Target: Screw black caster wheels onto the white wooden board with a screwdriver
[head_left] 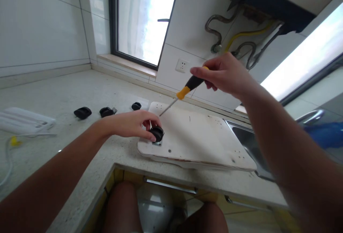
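My left hand [146,126] grips a black caster wheel [157,133] by its sides. The caster's metal plate rests on the near left corner of a white board [195,133], which has small screw holes near its corners. In my right hand [218,70] is a screwdriver [184,91] with a black and yellow handle, held up at a slant. Its shaft points down and left, with the tip close above my left fingers. A small round screw or hole [169,151] shows in the board right of the caster.
Three more black casters lie on the stone counter: one on the left [83,112], one in the middle [107,111], one near the board [136,106]. A white power strip [26,120] sits far left. The board's right end overlaps a metal sink [248,140]. Drawer handles [170,186] line the counter front.
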A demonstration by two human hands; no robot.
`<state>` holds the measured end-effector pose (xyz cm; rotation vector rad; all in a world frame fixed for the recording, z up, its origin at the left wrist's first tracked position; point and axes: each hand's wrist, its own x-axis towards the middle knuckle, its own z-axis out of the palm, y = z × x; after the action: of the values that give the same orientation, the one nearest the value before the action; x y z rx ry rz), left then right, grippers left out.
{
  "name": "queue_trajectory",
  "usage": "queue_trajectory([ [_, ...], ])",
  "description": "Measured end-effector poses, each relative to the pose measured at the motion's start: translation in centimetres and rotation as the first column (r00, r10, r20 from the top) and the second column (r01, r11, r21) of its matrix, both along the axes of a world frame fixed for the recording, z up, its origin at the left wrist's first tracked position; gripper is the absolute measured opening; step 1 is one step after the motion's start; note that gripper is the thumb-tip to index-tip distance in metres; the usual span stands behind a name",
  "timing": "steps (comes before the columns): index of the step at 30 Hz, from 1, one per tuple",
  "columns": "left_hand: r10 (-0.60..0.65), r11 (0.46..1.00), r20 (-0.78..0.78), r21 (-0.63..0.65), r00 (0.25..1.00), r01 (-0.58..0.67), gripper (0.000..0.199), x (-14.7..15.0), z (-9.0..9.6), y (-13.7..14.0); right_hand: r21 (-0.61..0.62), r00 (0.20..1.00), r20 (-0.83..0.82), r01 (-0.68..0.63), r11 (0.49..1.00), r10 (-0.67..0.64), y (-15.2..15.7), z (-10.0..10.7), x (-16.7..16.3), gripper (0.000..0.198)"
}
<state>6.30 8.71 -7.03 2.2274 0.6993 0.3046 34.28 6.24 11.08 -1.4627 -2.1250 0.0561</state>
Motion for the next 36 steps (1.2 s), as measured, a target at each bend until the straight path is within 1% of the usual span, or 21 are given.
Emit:
queue_trajectory([
  [1,0.0,1.0,0.007,0.005,1.0,0.0,0.043,-0.1,-0.1,0.1,0.024,0.99,-0.141,0.026,0.999,-0.022,1.0,-1.0,0.1,0.045],
  [2,0.004,1.0,0.015,0.009,1.0,-0.004,0.045,-0.2,-0.3,0.3,0.02,0.947,-0.314,0.074,0.997,-0.064,2.1,-2.5,0.1,0.042],
  [3,0.008,1.0,0.022,0.007,1.0,-0.008,0.048,-0.3,-0.4,0.3,0.02,0.914,-0.395,0.113,0.993,-0.096,3.4,-4.2,0.1,0.046],
  [5,0.01,1.0,0.028,-0.01,1.0,-0.01,0.051,-0.4,-0.5,0.4,-0.013,0.849,-0.507,0.164,0.986,-0.148,5.8,-8.3,-0.3,0.05],
  [6,0.009,1.0,0.023,-0.019,1.0,-0.008,0.051,-0.4,-0.5,0.3,-0.052,0.805,-0.565,0.186,0.981,-0.183,6.9,-10.5,-0.6,0.049],
  [9,0.012,0.998,0.003,-0.055,1.0,-0.012,0.048,-0.4,-0.3,0.2,-0.198,0.643,-0.715,0.19,0.962,-0.274,9.2,-16.7,-1.3,0.039],
  [11,0.024,0.997,-0.01,-0.072,1.0,-0.024,0.047,-0.3,-0.2,0.1,-0.26,0.531,-0.79,0.16,0.952,-0.305,9.8,-19.7,-1.5,0.038],
  [12,0.029,0.997,-0.021,-0.074,0.999,-0.03,0.046,-0.3,-0.2,0.1,-0.277,0.477,-0.822,0.142,0.951,-0.31,9.9,-20.7,-1.5,0.038],
  [14,0.038,0.997,-0.047,-0.072,0.998,-0.041,0.045,-0.2,-0.2,0.2,-0.286,0.377,-0.875,0.105,0.952,-0.304,9.9,-21.6,-1.2,0.039],
  [17,0.039,0.996,-0.042,-0.084,0.998,-0.043,0.043,-0.3,-0.6,0.4,-0.244,0.241,-0.936,0.084,0.966,-0.257,10.0,-21.5,-0.5,0.044],
  [19,0.043,0.995,-0.033,-0.092,0.999,-0.046,0.043,-0.4,-0.8,0.6,-0.201,0.156,-0.963,0.114,0.973,-0.218,10.3,-21.1,0.1,0.049],
  [21,0.065,0.993,-0.05,-0.098,0.997,-0.069,0.042,-0.5,-0.9,0.7,-0.164,0.081,-0.98,0.172,0.971,-0.18,10.8,-20.8,0.6,0.052],
  [24,0.092,0.989,-0.067,-0.112,0.994,-0.099,0.041,-0.6,-0.8,0.8,-0.131,0.005,-0.991,0.249,0.959,-0.137,11.3,-20.9,1.2,0.058],
  [25,0.092,0.988,-0.067,-0.117,0.994,-0.099,0.04,-0.5,-0.8,0.8,-0.121,-0.003,-0.992,0.255,0.959,-0.125,11.4,-20.9,1.3,0.061],
  [26,0.094,0.987,-0.069,-0.122,0.993,-0.102,0.039,-0.5,-0.7,0.8,-0.102,0.011,-0.994,0.244,0.964,-0.108,11.5,-21.0,1.4,0.063],
  [27,0.099,0.986,-0.072,-0.125,0.992,-0.108,0.038,-0.4,-0.6,0.8,-0.075,0.046,-0.995,0.221,0.972,-0.088,11.5,-21.2,1.4,0.065],
  [29,0.115,0.983,-0.084,-0.131,0.99,-0.125,0.035,-0.3,-0.4,0.7,-0.015,0.165,-0.985,0.16,0.987,-0.042,11.5,-21.4,1.4,0.067],
  [31,0.125,0.982,-0.089,-0.131,0.988,-0.136,0.033,-0.2,-0.3,0.6,0.016,0.283,-0.959,0.112,0.994,-0.017,11.6,-21.7,1.2,0.069],
  [34,0.13,0.982,-0.09,-0.124,0.987,-0.141,0.033,-0.2,-0.2,0.6,-0.017,0.365,-0.93,0.073,0.997,-0.043,11.5,-22.2,0.7,0.072],
  [36,0.131,0.981,-0.092,-0.129,0.987,-0.143,0.034,-0.2,-0.3,0.7,-0.029,0.437,-0.898,0.056,0.998,-0.051,11.3,-22.4,0.3,0.073],
])
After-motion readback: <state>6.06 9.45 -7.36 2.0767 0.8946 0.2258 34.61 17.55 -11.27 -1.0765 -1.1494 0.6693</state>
